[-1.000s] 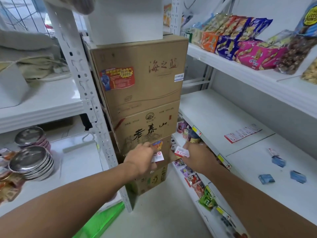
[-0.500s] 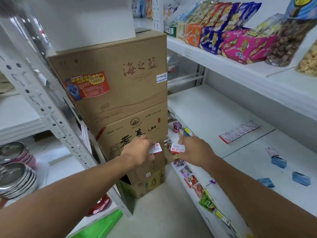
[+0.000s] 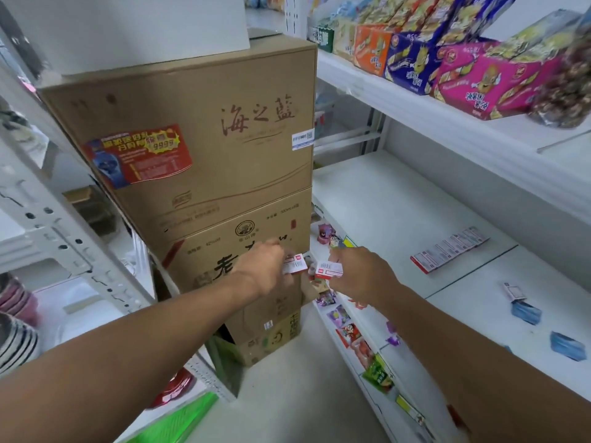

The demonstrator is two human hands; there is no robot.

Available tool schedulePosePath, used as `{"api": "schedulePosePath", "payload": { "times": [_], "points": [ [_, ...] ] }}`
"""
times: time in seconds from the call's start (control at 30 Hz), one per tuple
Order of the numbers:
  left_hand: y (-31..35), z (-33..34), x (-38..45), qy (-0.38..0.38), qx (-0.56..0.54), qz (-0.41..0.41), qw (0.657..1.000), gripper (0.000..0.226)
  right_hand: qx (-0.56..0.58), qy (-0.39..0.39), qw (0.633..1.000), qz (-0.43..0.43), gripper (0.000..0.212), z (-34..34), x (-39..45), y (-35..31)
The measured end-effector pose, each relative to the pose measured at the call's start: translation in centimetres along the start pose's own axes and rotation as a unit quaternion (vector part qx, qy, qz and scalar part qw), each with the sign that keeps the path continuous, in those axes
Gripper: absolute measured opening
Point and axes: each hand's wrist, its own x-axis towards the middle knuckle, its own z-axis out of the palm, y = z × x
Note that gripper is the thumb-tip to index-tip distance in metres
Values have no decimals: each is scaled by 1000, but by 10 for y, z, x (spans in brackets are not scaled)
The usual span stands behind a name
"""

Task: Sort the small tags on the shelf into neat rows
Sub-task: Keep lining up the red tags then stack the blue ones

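Note:
My left hand (image 3: 265, 270) pinches a small white tag with a red corner (image 3: 295, 264) in front of the stacked cardboard boxes. Close beside it, my right hand (image 3: 358, 271) grips another white and red tag (image 3: 329, 270); the two tags almost touch. On the white middle shelf (image 3: 399, 199) at right lies a neat row of overlapping tags (image 3: 449, 253). Further right on that shelf are a loose white tag (image 3: 515, 290) and two blue tags (image 3: 526, 311), (image 3: 567, 345), scattered.
Stacked brown cardboard boxes (image 3: 204, 148) fill the aisle ahead. The upper right shelf holds snack boxes (image 3: 489, 81). Candy packets (image 3: 350, 334) hang along the lower shelf edge. A white metal rack upright (image 3: 64, 244) and stacked bowls (image 3: 16, 343) stand at left.
The view has turned right and tilted up. Both hands have risen slightly and stayed close together, each holding its tag in front of the boxes.

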Motion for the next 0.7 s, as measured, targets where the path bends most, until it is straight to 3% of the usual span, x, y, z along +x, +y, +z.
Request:
{"api": "schedulePosePath", "payload": {
  "times": [0.1, 0.27, 0.47, 0.57, 0.7],
  "points": [
    [-6, 2, 9, 4, -44, 13, 999, 43, -7, 11, 1000, 28, 22, 4, 3, -3],
    [-15, 16, 26, 4, -72, 51, 996, 50, -30, 22, 996, 85, 31, 8, 7, -9],
    [-13, 28, 52, -22, -69, 94, 993, 43, -27, 34, 990, 135, 35, 17, 8, 0],
    [-5, 28, 72, -22, -75, 115, 990, 54, -16, 41, 987, 157, 45, 11, 15, 10],
    [7, 29, 101, -25, -66, 130, 989, 60, -6, 36, 984, 177, 39, 8, 27, 35]
  ]
}}
